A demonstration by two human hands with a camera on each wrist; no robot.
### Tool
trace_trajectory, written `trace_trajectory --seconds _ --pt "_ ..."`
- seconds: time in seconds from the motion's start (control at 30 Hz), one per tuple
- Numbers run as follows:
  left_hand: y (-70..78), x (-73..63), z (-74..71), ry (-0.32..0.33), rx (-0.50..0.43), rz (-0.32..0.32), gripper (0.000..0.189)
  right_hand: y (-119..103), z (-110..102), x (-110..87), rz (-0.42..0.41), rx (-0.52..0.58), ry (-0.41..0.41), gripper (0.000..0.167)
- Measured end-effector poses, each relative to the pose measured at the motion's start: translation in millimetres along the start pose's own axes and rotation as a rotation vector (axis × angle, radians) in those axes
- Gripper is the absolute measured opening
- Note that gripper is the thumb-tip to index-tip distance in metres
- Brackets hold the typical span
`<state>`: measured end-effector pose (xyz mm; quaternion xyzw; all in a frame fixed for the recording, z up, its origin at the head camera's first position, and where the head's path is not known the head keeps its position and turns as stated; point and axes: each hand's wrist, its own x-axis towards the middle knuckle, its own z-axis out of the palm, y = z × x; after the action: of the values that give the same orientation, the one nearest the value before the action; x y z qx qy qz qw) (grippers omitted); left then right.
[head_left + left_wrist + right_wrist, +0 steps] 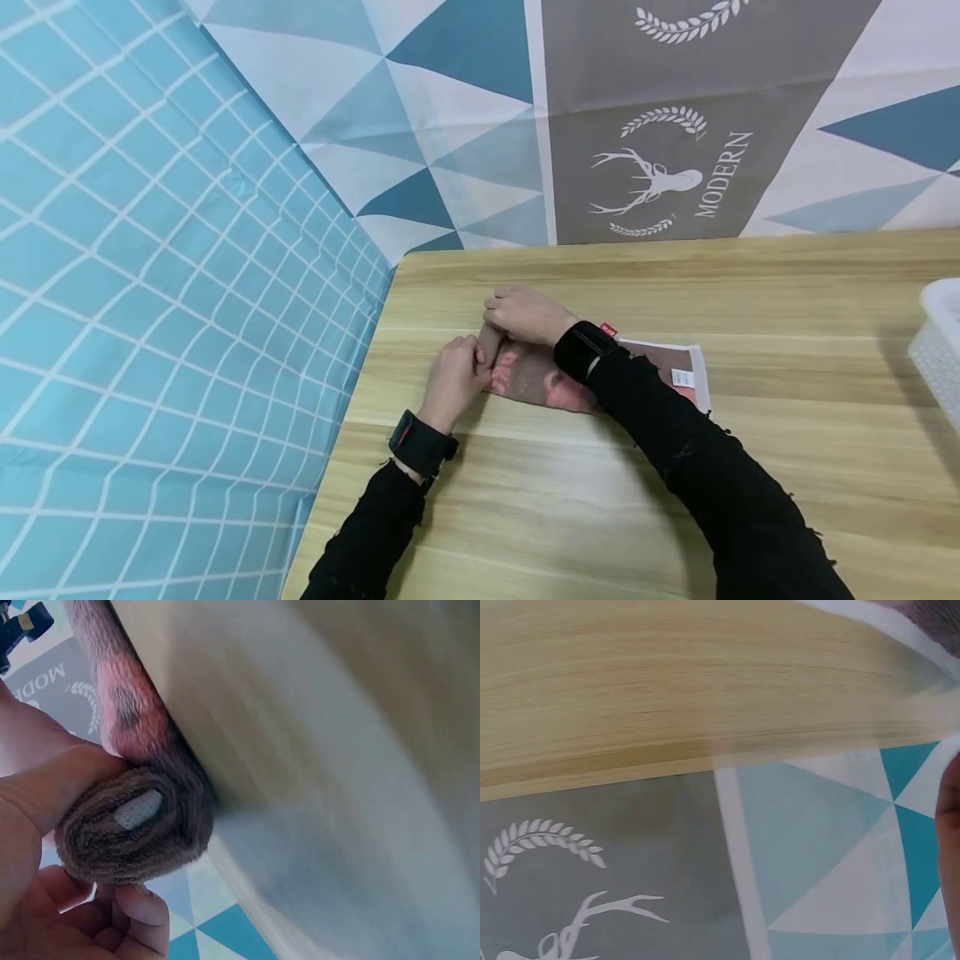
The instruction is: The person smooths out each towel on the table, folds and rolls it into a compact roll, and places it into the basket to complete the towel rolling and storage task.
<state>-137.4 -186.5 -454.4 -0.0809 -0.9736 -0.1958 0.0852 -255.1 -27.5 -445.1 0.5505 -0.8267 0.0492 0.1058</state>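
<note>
A brown towel with pink patches lies on the table, its left end wound into a roll. My left hand grips the near end of that roll. In the left wrist view, thumb and fingers hold the coiled end, where layers and a pale scrap in the middle show. At the roll's far end, my right hand curls its fingers over the towel. The flat part runs right beneath my right forearm to a white edge and a white label. Only a sliver of right hand appears in the right wrist view.
The wooden table ends at a patterned cloth behind and a blue grid-patterned sheet on the left. A white textured container stands at the right edge. A small red tag shows beside my right wristband.
</note>
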Motion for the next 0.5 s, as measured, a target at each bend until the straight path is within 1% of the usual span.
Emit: trace_trajectory --seconds 0.03,0.1,0.17,0.23,0.3,0.37,0.43,0.5 --pt "1.3 -0.6 1.2 0.006 -0.005 0.021 0.028 0.9 0.2 -2.6 0.012 0.022 -0.020 0.014" --pt "2.9 -1.7 0.6 0.009 -0.033 0.036 0.025 2.1 -1.1 -4.8 0.036 0.073 -0.054 0.014" --pt "4.0 -2.4 -1.4 -0.008 -0.077 0.026 0.020 2.6 -3.1 -6.7 0.060 0.119 -0.084 0.020" --pt "4.4 -2.7 -3.6 -0.029 -0.140 0.008 0.014 2.1 -5.6 -8.5 0.081 0.146 -0.100 0.020" --pt "4.4 -3.1 -5.6 -0.068 -0.193 -0.042 0.008 1.4 -6.9 -9.7 0.089 0.160 -0.091 0.015" --pt "4.4 -3.2 -6.9 -0.093 -0.231 -0.092 0.006 0.5 -7.4 -10.2 0.086 0.156 -0.066 0.012" --pt "4.7 -3.6 -7.9 -0.105 -0.238 -0.142 0.009 -0.6 -7.4 -9.6 0.081 0.139 -0.040 0.009" --pt "5.4 -4.2 -8.6 -0.103 -0.214 -0.188 0.014 -2.0 -7.7 -8.3 0.075 0.117 -0.027 0.011"
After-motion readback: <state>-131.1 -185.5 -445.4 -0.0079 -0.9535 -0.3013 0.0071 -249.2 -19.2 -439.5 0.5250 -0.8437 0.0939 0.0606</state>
